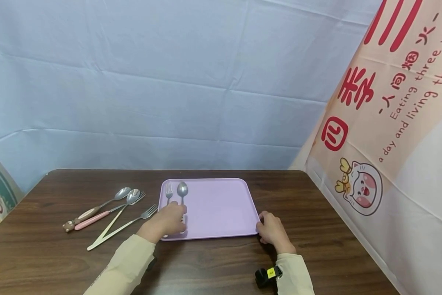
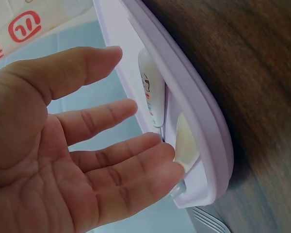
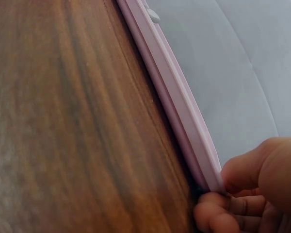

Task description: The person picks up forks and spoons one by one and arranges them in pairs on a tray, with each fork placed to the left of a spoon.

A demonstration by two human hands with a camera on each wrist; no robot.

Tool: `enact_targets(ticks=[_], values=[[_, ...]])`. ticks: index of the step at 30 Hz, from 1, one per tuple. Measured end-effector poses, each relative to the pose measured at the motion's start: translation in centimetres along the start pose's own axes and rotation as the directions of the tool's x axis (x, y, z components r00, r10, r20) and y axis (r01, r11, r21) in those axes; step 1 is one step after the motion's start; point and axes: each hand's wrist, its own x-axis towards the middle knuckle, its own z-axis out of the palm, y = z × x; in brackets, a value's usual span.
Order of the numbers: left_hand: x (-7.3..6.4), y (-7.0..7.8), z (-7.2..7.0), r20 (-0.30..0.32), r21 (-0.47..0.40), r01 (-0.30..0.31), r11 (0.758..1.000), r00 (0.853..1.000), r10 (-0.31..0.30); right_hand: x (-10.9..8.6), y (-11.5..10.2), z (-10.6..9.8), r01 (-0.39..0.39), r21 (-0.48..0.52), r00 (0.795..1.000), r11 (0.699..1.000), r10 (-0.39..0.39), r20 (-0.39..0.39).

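Observation:
A lilac rectangular tray [image 1: 217, 209] lies on the table. Along its left side are a fork [image 1: 169, 191] and a spoon [image 1: 182, 189], side by side with their heads toward the back. My left hand [image 1: 169, 220] is over their handle ends. In the left wrist view the left hand [image 2: 82, 150] has extended, spread fingers and grips nothing; a white printed handle [image 2: 153, 90] and a cream handle [image 2: 185, 145] lie in the tray beyond the fingertips. At the near right corner my right hand [image 1: 274, 230] pinches the tray rim, thumb on top and fingers curled at the outer side.
Left of the tray lie several loose utensils: a bear-handled spoon [image 1: 88, 214], one with a pink handle [image 1: 93, 220], a cream-handled spoon [image 1: 112, 223] and a fork [image 1: 132, 221]. Behind the dark wooden table [image 1: 328, 237] hangs a pale cloth [image 1: 169, 102], with a printed banner [image 1: 368, 135] at right.

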Motion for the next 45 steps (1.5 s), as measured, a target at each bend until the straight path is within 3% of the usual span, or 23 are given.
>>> enact_targets(ticks=[8,19,30,41,45], values=[[-0.1,-0.2,-0.4,-0.015,0.073,-0.038,0.997,0.999,0.039,0.0,0.1,0.0,-0.004,0.0,1.0,1.0,0.004,0.008],[-0.8,-1.1,-1.2,0.018,0.081,-0.046,0.996,0.999,0.045,0.1,0.1,0.0,-0.009,-0.002,1.0,1.0,0.009,0.013],[-1.7,-2.5,-1.5,0.024,0.113,0.036,0.993,0.999,-0.039,0.1,0.2,-0.1,-0.006,0.003,1.0,1.0,0.006,0.015],[-3.2,-4.5,-2.1,-0.003,0.155,0.077,0.985,0.997,-0.078,0.1,0.2,0.0,-0.008,0.004,1.0,1.0,0.008,0.009],[-3.8,-5.5,-2.1,-0.01,0.161,0.063,0.985,0.998,-0.063,0.1,0.1,0.1,-0.004,0.006,1.0,1.0,0.004,0.007]])
